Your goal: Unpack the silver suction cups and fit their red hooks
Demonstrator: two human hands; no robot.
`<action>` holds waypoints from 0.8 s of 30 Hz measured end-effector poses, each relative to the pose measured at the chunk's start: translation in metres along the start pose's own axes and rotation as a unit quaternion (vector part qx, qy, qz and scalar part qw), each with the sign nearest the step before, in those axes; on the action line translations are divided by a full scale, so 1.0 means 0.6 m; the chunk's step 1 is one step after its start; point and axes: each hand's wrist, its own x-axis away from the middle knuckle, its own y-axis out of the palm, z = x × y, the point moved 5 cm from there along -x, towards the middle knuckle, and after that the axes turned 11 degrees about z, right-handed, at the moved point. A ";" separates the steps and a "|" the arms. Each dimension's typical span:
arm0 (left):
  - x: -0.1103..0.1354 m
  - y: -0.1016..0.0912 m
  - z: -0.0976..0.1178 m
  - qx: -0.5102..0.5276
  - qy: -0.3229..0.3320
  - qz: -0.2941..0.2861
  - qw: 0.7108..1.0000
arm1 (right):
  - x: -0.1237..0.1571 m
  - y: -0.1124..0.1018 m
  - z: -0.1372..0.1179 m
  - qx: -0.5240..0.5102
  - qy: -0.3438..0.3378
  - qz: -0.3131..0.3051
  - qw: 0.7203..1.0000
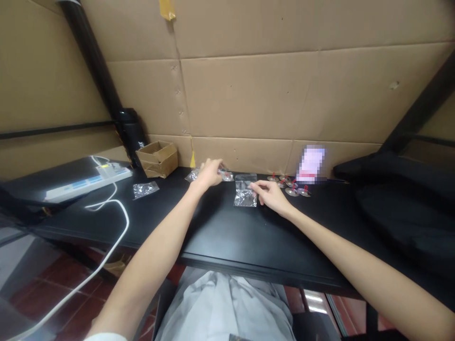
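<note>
My left hand (209, 173) reaches far across the black table (227, 232), fingers curled down on a small clear plastic bag (194, 175) at the back. My right hand (270, 195) pinches the right edge of another clear bag (245, 191) lying flat on the table. Several small silver discs with red tips (292, 186) lie just right of that hand. A further clear bag (145, 189) lies alone to the left.
A small open cardboard box (158, 158) stands at the back left by a black cylinder (131, 132). A white power strip (88, 180) with its cable (117, 222) lies at left. A black bag (401, 199) fills the right. Cardboard sheets (270, 90) form the back wall.
</note>
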 end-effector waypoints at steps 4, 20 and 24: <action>0.004 0.003 0.034 -0.017 0.023 0.018 0.999 | -0.005 -0.009 -0.005 -0.036 0.005 0.017 0.999; 0.030 0.073 0.111 0.477 -0.011 -0.014 0.879 | -0.034 -0.056 -0.018 0.035 0.044 -0.035 0.998; 0.028 0.074 0.102 0.414 0.015 -0.003 0.910 | -0.062 -0.179 -0.028 0.406 -0.076 0.087 0.907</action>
